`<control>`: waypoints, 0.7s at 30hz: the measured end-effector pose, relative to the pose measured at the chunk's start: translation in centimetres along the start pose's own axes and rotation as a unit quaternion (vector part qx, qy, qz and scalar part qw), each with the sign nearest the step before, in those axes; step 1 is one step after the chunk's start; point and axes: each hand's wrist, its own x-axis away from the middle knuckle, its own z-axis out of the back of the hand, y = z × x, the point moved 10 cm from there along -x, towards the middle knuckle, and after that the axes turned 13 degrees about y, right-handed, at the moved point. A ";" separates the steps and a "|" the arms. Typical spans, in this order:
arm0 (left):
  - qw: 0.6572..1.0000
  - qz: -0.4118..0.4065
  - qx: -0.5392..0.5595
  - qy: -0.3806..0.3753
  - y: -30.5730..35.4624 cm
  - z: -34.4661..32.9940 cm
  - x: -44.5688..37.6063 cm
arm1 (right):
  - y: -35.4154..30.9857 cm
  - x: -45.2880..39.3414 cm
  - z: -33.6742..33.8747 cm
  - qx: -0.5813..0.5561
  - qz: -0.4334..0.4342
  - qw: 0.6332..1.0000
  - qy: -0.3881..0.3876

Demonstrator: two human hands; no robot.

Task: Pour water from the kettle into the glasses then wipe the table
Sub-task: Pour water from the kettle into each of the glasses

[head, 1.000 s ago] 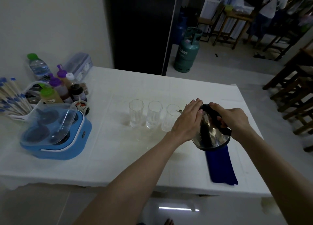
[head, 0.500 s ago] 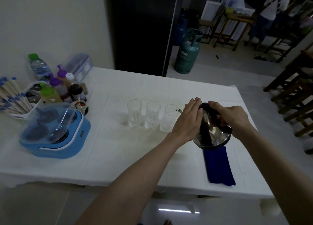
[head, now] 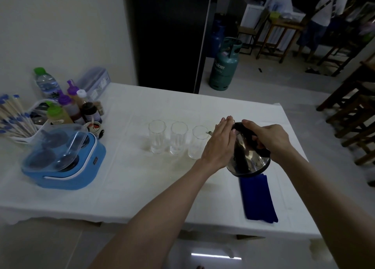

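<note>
blue cloth (head: pixel 258 197) is lying flat at the near right edge of the table (head: pixel 125 179), likely parked there for the wipe step, not yet in use. just beyond it the kettle (head: pixel 246 157) is hanging off the surface, tipping left with its spout reaching the rim of the right glass (head: pixel 197 142). right hand (head: pixel 269 140) is wrapping closed around the black handle, carrying the weight and setting the tilt. left hand (head: pixel 220 145) is lying flat and open against the kettle's lid and side, fingers straight, gripping nothing, probably steadying the body and keeping the lid on during the pour. three glasses are standing upright in a row near mid table, close together, so the spout can go along the line; mid glass (head: pixel 178 138) and left glass (head: pixel 157 136) are sitting beside it. water level in any of them is too dim to tell, no stream visible. blue appliance (head: pixel 65 161) and bottles (head: pixel 75 108) are sitting far left, well apart from the pour.
</note>
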 end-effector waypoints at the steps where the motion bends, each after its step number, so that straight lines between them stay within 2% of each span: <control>1: 1.000 0.002 -0.002 0.002 0.0 0.0 0.0 | 0.0 -0.1 0.0 0.000 0.002 1.000 -0.003; 21: 0.999 0.019 -0.013 0.037 0.7 -0.1 0.0 | -0.8 -1.2 0.0 0.011 0.043 0.999 -0.030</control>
